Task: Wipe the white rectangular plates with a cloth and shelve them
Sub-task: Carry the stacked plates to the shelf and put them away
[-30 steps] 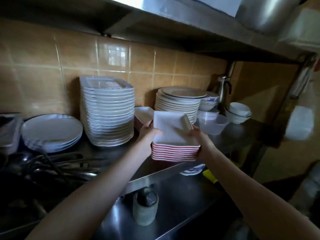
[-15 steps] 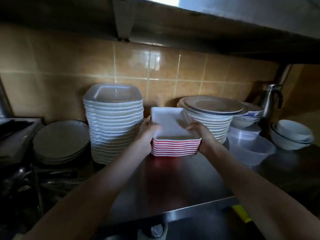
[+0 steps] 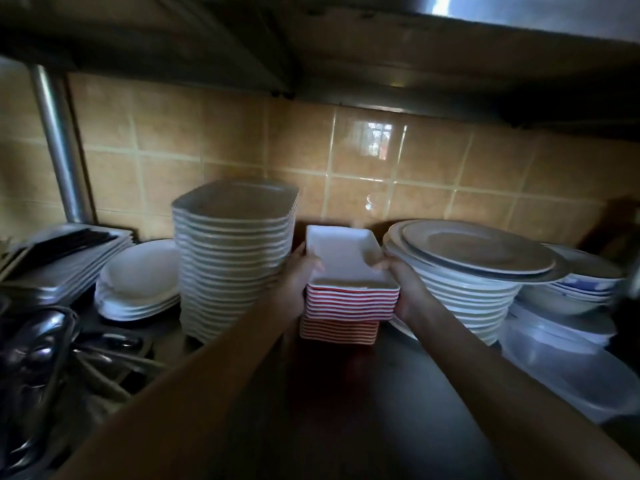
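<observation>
A stack of white rectangular plates with red undersides [image 3: 349, 261] is held between both hands, deep on the steel shelf [image 3: 363, 393] near the tiled wall. My left hand [image 3: 298, 278] grips its left side with the thumb on the top rim. My right hand [image 3: 405, 285] grips the right side in the same way. The held stack sits over a second, lower stack of the same red-edged plates [image 3: 339, 330]; whether the two touch I cannot tell. No cloth shows.
A tall pile of white squarish plates [image 3: 235, 258] stands just left. Round plates [image 3: 474, 271] are stacked just right, with bowls [image 3: 585, 285] and clear plastic tubs [image 3: 568, 368] beyond. Oval plates [image 3: 138, 282], metal trays [image 3: 65, 261] and ladles [image 3: 45, 341] lie at left.
Both hands have carried the stack forward from the shelf's front to the back, over the lower red-edged stack. The cloth seen on top a second ago is gone from view.
</observation>
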The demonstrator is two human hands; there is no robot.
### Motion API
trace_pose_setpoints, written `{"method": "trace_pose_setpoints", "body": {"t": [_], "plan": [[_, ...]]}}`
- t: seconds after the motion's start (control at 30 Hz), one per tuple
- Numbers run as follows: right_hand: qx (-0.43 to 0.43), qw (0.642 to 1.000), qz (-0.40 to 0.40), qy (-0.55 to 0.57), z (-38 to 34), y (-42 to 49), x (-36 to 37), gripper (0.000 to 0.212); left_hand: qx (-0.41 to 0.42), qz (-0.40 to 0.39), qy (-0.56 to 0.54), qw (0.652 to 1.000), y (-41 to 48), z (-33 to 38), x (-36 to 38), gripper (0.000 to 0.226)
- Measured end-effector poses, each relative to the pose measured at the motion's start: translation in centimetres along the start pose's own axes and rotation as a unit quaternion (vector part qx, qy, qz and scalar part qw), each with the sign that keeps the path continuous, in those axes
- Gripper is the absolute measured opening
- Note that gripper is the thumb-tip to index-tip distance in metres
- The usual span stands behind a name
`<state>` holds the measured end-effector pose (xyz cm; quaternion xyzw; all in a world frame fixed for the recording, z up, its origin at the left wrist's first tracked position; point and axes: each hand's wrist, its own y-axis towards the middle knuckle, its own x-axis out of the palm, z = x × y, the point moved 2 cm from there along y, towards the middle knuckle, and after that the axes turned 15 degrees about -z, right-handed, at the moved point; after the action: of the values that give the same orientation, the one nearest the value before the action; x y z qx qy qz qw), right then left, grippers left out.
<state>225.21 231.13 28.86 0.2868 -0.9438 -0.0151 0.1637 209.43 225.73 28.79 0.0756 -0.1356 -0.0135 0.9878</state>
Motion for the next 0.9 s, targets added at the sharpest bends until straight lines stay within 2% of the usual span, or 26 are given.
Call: {"method": "trace_pose_setpoints", "body": {"t": [0.07,0.13,0.27,0.5,0.7,0.8,0.9], "plan": [[0.018,1.0,0.003,0.017,0.1,0.6,-0.6,0.045,-0.005,0.023,0.008,1.0,0.6,-0.1,0.0,0.03],[0.039,0.998,-0.01,0.039,0.3,1.0,-1.1,0.044,-0.028,0.034,0.009,0.999,1.5,-0.5,-0.2,0.032],[0.031,0.997,-0.039,0.056,0.7,1.7,-1.8,0.05,-0.055,0.017,0.046,0.997,2.7,-1.0,-0.6,0.064],[0.009,0.998,-0.029,0.062,1.8,3.5,-2.3,0.052,-0.053,0.008,0.078,0.996,4.5,-0.8,-1.3,0.101],[-0.008,1.0,0.006,-0.009,2.4,3.6,-2.4,0.047,-0.073,0.013,0.112,0.991,5.5,-2.2,-2.4,0.096],[0.017,1.0,0.026,-0.005,2.7,3.5,-2.7,0.049,-0.08,-0.002,0.106,0.991,5.4,-2.6,-2.7,0.084],[0.017,1.0,0.022,0.006,2.8,3.2,-2.8,0.041,-0.076,-0.008,0.074,0.994,5.3,-3.0,-2.8,0.075]]}}
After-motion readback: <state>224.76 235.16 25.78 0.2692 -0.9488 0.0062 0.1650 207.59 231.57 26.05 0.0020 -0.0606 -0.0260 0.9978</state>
